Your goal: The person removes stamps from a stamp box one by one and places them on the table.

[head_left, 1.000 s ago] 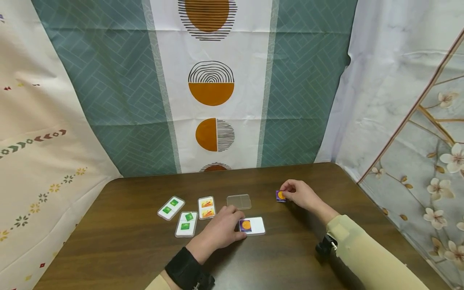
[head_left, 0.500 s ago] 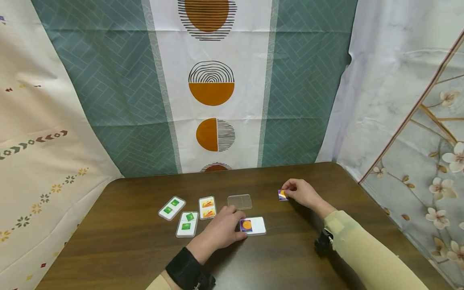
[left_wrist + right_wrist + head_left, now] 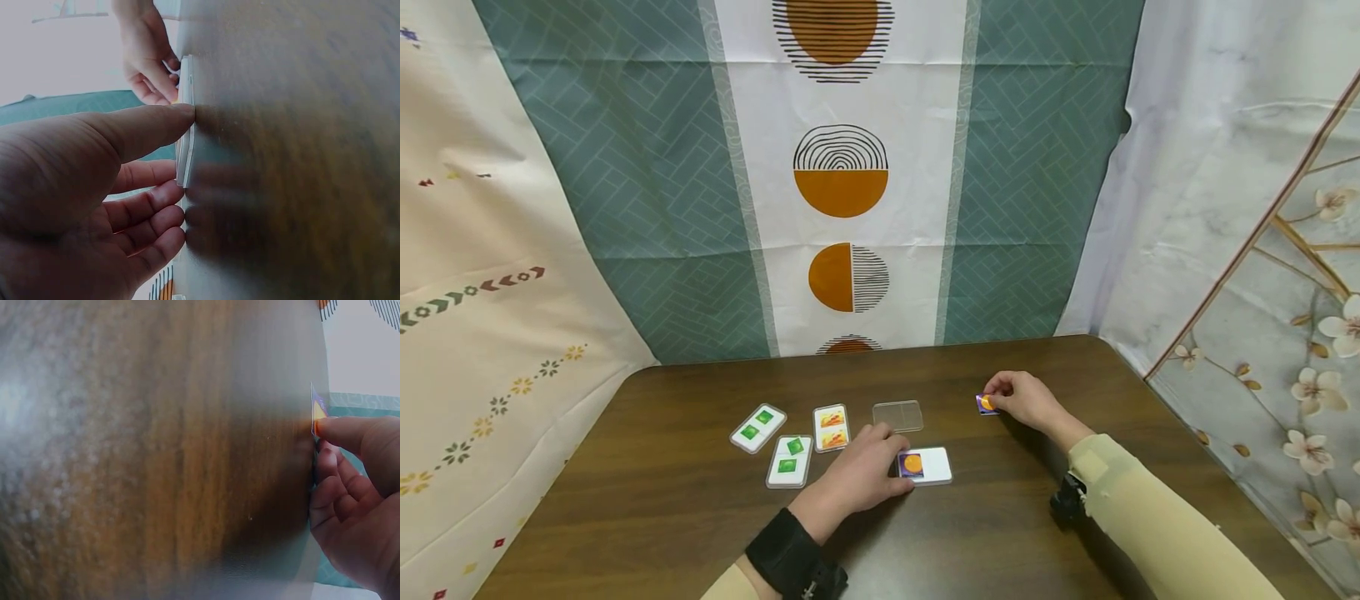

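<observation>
My left hand [image 3: 863, 468] holds the left end of a white card in a clear plastic case [image 3: 937, 467], thumb at the near edge and fingers at the far one. On the card's left half lies a purple square with an orange circle [image 3: 912, 465]. In the left wrist view the case [image 3: 185, 169] shows edge-on between thumb and index finger. Farther right, my right hand [image 3: 1026, 400] pinches a small purple square card [image 3: 983, 406] with an orange circle, close over the table. The right wrist view has the thumb on this card's [image 3: 317, 407] printed face, its other fingers curled beneath.
Left of my left hand lie a green-patterned card [image 3: 757, 428], another with two green squares [image 3: 789, 462], and one with two orange pictures [image 3: 831, 428]. A transparent case lid [image 3: 897, 416] rests behind the white card. Patterned curtains [image 3: 1030, 167] border the brown table [image 3: 670, 500].
My right hand has shifted very slightly to the right with the small purple card, and its fingers cover more of the orange circle. My left hand keeps its place on the case.
</observation>
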{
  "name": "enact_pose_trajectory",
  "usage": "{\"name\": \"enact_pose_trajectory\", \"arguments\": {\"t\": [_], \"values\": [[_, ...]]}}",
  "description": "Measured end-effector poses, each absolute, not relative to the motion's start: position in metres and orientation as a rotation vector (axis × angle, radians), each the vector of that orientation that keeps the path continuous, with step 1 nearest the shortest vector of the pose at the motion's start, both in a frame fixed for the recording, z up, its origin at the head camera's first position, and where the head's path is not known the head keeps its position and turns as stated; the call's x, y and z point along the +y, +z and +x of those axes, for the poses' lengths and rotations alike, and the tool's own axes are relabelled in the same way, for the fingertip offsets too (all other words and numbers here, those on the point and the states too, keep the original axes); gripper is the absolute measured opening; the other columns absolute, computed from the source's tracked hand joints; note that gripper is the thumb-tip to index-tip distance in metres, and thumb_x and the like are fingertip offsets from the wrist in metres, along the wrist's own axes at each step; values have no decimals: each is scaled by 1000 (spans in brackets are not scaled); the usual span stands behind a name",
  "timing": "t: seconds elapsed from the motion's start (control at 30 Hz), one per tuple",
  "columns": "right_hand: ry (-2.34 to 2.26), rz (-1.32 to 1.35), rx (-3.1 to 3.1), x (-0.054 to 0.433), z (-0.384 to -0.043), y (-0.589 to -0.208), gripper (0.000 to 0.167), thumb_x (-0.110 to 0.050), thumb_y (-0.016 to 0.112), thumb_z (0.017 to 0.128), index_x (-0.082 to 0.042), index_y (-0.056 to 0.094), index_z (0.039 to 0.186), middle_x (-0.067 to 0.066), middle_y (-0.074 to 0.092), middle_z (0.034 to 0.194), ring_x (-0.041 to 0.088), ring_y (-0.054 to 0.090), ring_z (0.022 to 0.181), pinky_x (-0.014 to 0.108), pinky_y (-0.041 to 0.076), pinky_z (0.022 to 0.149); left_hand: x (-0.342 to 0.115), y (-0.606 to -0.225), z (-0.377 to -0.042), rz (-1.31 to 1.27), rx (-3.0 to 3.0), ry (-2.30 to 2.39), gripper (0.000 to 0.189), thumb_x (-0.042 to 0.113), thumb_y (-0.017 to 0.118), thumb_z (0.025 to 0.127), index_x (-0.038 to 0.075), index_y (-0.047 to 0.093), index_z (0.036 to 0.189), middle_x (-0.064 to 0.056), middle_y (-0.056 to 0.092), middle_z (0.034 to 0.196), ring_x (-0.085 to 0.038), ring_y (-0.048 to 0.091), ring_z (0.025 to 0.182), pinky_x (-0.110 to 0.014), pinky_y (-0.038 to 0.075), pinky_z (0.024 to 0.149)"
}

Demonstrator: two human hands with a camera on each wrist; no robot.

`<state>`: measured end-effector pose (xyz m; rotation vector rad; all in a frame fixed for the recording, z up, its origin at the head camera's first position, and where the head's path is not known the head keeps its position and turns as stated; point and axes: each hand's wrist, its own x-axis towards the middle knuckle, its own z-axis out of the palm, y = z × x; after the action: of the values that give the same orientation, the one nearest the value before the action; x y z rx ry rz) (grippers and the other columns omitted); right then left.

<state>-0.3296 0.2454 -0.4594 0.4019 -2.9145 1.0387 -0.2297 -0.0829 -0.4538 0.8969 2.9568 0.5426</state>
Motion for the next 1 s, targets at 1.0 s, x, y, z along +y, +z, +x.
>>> {"name": "enact_pose_trajectory", "arguments": {"t": [1.0], "values": [[1047, 329, -2936, 244, -329, -460, 9, -9, 82, 99, -4, 77, 105, 6, 70, 93, 21, 61, 86, 37, 50, 80, -84, -452, -228, 899, 2949, 557, 51, 33, 94, 91, 7, 75, 130, -6, 65, 122, -21, 55, 108, -35, 51, 92]]}}
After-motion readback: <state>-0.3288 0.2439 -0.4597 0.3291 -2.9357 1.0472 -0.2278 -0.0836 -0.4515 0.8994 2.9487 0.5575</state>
